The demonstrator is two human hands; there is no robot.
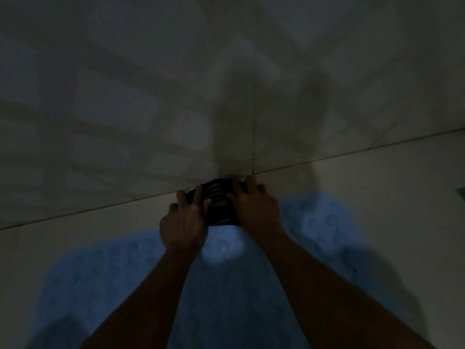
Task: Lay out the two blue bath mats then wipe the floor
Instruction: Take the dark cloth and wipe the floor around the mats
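Observation:
The scene is dim. A blue bath mat [105, 280] with round bumps lies flat on the pale floor under my forearms, and a second blue mat area [319, 222] spreads to the right; where one ends and the other begins I cannot tell. A dark striped cloth [219, 205] lies on the floor against the foot of the wall. My left hand [185, 222] presses on its left side with fingers spread. My right hand [254, 205] presses on its right side, fingertips at the wall joint.
A tiled wall [226, 84] rises straight ahead, meeting the pale floor tiles [377, 177] along a slanted joint line. A small dark object [461, 193] shows at the right edge. A bright light spot falls on the mat between my wrists.

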